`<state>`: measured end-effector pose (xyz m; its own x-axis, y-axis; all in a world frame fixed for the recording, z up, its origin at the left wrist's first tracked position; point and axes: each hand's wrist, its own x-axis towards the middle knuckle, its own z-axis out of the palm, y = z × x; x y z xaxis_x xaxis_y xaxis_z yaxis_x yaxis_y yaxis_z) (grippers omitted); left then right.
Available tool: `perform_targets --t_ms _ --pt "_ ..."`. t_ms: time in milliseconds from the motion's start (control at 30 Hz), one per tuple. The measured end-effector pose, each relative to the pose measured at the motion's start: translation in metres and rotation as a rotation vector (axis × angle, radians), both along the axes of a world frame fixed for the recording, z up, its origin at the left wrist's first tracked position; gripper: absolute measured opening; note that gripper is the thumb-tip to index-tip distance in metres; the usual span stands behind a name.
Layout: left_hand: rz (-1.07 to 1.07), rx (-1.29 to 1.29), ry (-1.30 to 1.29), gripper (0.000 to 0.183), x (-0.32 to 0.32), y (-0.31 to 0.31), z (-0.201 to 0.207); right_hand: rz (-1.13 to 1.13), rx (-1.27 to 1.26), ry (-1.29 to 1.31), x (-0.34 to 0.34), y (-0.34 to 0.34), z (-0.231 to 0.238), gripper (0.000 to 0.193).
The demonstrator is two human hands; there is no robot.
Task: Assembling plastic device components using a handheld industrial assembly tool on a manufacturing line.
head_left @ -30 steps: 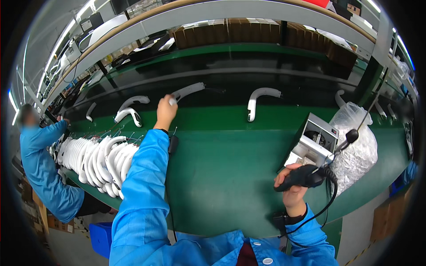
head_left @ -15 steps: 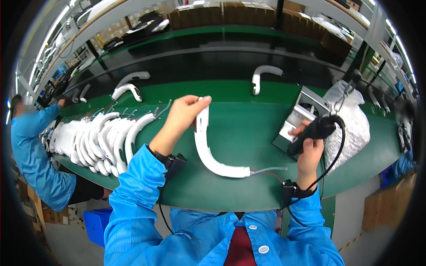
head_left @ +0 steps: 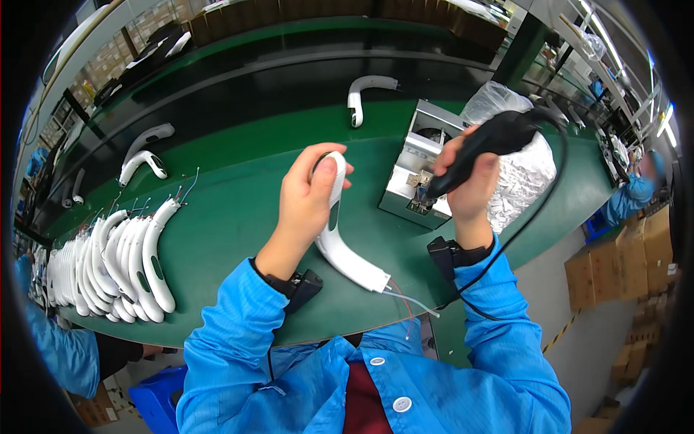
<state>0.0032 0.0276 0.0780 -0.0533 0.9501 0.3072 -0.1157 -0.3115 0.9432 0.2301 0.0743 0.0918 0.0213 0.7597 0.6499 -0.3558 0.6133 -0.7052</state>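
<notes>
Cool, moderately bright light fills the scene, with strip lights (head_left: 668, 116) glaring white at the far right. The green tabletop (head_left: 238, 210) is lit fairly evenly under soft shadows; the dark belt (head_left: 275, 94) at the far side looks dimmer. Blur softens the black tool (head_left: 491, 141), while the left hand (head_left: 307, 192) is clearer. Long edges bow toward the rim, and the corners go black.

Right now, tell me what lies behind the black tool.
Behind the black tool, a clear bag of white pieces shows; whatever the tool and right hand cover is hidden.
</notes>
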Motion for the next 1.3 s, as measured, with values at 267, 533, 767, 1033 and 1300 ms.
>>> perform_targets --t_ms 267,533,767,1033,1300 --pt "0.051 0.221 0.253 0.042 0.015 0.016 0.0 0.033 -0.232 -0.249 -0.015 -0.009 -0.02 0.053" --pt "0.076 0.235 0.233 0.041 0.012 0.02 -0.007 0.207 -0.182 0.14 -0.063 -0.046 -0.051 0.078" --pt "0.101 0.247 0.227 0.042 0.011 0.021 -0.012 0.26 -0.225 0.176 -0.073 -0.046 -0.059 0.079" --pt "0.096 0.205 0.22 0.045 0.014 0.02 -0.007 0.312 -0.261 0.182 -0.079 -0.041 -0.072 0.076" --pt "0.089 0.186 0.152 0.049 0.015 0.019 -0.01 0.328 -0.291 0.087 -0.078 -0.043 -0.073 0.074"
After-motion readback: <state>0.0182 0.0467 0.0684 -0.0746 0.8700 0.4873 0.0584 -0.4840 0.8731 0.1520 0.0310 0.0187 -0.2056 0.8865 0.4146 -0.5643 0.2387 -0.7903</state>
